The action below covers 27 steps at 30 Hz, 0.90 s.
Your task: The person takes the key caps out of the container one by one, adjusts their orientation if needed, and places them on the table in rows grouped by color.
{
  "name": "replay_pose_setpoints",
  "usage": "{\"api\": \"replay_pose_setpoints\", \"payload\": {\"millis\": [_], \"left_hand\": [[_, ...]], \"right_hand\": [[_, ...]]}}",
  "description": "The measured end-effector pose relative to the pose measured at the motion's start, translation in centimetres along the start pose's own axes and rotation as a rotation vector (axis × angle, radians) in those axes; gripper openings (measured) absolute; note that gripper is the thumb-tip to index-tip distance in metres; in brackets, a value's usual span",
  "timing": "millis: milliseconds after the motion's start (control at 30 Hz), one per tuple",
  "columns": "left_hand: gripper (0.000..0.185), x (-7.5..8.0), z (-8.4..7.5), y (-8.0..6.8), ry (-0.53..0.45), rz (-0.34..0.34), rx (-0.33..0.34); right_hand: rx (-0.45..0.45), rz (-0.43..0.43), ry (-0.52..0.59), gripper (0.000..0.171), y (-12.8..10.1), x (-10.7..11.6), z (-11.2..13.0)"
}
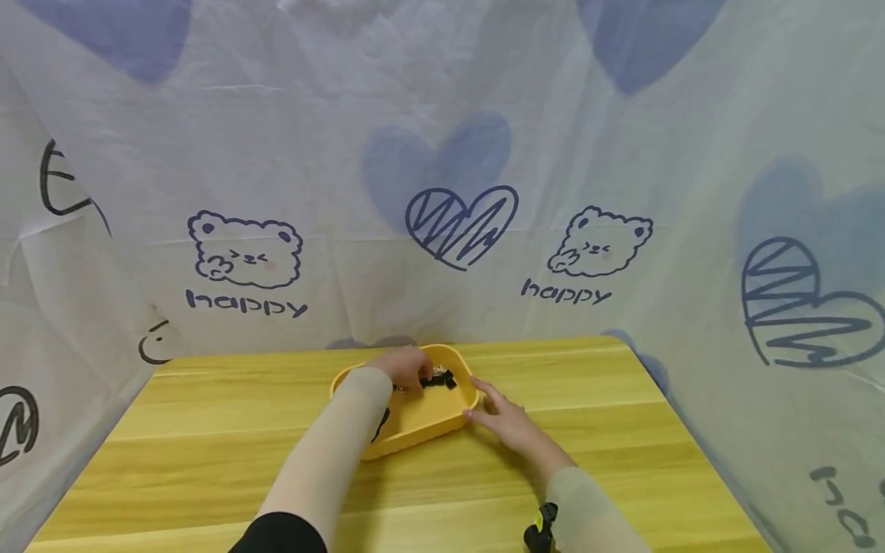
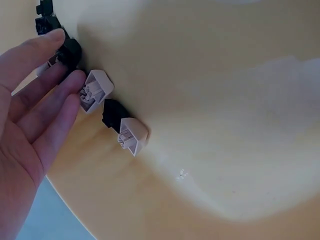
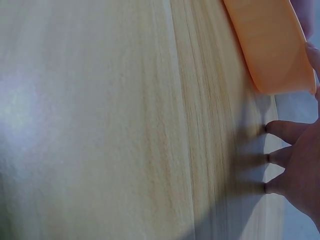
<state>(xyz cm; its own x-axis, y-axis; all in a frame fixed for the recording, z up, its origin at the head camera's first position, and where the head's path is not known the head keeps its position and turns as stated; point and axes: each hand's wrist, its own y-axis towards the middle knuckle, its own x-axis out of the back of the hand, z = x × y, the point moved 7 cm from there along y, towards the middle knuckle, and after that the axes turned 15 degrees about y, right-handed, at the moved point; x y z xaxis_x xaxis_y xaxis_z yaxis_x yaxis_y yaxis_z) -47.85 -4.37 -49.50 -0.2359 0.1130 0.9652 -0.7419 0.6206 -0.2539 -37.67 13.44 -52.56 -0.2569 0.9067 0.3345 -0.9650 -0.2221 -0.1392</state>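
My left hand [image 1: 404, 365] reaches into the yellow tray [image 1: 415, 418], fingers [image 2: 35, 107] extended and relaxed, the tips touching small keycaps at the tray wall. In the left wrist view I see one white keycap [image 2: 94, 90] against my fingertip, a second white one [image 2: 132, 136] just beside it, and black pieces [image 2: 112, 114] between and above them; I cannot see any of them gripped. My right hand [image 1: 510, 421] lies flat on the tabletop [image 1: 207, 445], fingers spread, its fingertips at the tray's right rim; it holds nothing. The tray sits near the far middle of the tabletop. A printed cloth [image 1: 442, 153] with bears and hearts hangs behind and around.
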Motion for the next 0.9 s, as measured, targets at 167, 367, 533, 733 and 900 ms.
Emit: {"api": "replay_pose_setpoints", "payload": {"millis": [167, 367, 533, 733, 900], "left_hand": [[0.019, 0.1, -0.4, 0.1, 0.035, 0.001, -0.025], [0.021, 0.0, -1.0, 0.2, 0.110, 0.000, -0.060], [0.023, 0.1, -1.3, -0.1, 0.147, 0.008, -0.070], [0.019, -0.2, -1.0, -0.2, 0.137, 0.029, -0.087], [0.019, 0.5, -0.9, -0.3, 0.054, 0.005, -0.107]], "right_hand": [[0.007, 0.004, -0.002, 0.066, 0.0, 0.1, 0.0], [0.001, 0.001, 0.007, 0.066, 0.0, 0.1, -0.2], [-0.001, -0.004, -0.002, 0.066, -0.1, 0.1, -0.2], [0.015, -0.012, -0.024, 0.065, 0.0, 0.1, 0.2], [0.032, -0.007, -0.036, 0.065, 0.0, 0.2, 0.6]]}}
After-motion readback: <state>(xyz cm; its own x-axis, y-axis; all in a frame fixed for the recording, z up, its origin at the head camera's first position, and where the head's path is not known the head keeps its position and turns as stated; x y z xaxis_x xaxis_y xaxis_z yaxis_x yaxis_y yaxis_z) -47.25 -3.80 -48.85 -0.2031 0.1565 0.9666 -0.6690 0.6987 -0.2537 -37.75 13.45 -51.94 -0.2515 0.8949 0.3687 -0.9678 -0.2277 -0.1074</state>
